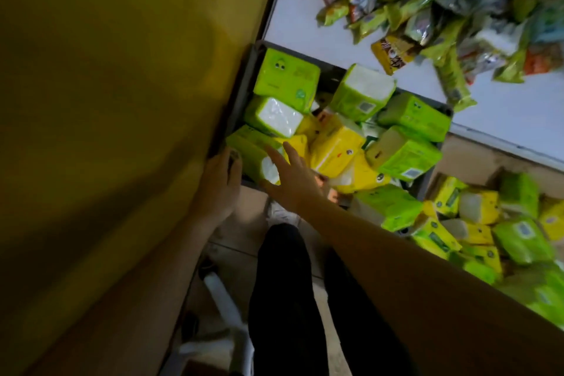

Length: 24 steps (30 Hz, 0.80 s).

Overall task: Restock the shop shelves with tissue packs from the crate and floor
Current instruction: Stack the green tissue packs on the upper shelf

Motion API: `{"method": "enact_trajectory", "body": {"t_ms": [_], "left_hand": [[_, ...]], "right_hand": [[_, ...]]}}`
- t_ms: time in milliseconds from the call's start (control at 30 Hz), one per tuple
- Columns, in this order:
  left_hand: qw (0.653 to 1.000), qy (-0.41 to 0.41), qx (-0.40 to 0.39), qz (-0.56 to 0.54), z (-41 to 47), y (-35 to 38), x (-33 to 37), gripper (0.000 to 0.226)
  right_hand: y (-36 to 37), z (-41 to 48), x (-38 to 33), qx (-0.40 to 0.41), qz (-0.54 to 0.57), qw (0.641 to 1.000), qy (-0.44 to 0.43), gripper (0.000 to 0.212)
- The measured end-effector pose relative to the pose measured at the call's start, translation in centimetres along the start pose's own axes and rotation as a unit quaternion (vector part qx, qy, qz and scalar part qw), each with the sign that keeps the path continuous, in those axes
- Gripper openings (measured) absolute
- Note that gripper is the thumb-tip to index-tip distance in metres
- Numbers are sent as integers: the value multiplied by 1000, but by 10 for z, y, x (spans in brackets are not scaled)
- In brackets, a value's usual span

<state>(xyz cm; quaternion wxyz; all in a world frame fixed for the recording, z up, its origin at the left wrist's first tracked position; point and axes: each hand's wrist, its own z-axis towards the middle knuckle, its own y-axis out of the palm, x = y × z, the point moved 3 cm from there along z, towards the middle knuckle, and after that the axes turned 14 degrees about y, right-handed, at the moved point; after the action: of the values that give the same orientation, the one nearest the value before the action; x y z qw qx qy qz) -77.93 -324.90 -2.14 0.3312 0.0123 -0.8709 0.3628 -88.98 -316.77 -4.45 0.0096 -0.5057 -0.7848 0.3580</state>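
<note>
Tissue packs [287, 76] — glossy, blocky — fill crate [245, 82]; right hand [290, 183] splayed, empty; left hand [218, 183] blurred, grip unclear.

Dim-lit shop aisle w/ yellow side panel [106, 101], white shelf [299, 9], beige tile floor [235, 238].

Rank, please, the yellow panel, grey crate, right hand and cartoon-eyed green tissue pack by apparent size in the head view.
1. yellow panel
2. grey crate
3. right hand and cartoon-eyed green tissue pack look alike; the hand is nearer, so unranked.
</note>
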Motion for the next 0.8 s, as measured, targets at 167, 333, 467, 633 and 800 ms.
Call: {"method": "enact_trajectory", "body": {"t_ms": [167, 333, 467, 633, 800], "left_hand": [[1000, -11, 6, -24, 0, 11, -20, 47], [999, -11, 14, -35, -4, 12, -21, 52], [996, -45, 53, -59, -18, 2, -2, 50], [969, -99, 47, -222, -52, -10, 77, 55], [927, -150, 37, -341, -100, -55, 210, 73]], "right_hand": [[18, 35, -10, 31, 50, 997, 44, 58], [11, 34, -7, 44, 132, 990, 40, 49], [-29, -7, 9, 54, 192, 977, 73, 42], [-123, -97, 41, 36, 212, 972, 93, 32], [-241, -210, 31, 72, 236, 969, 17, 47]]}}
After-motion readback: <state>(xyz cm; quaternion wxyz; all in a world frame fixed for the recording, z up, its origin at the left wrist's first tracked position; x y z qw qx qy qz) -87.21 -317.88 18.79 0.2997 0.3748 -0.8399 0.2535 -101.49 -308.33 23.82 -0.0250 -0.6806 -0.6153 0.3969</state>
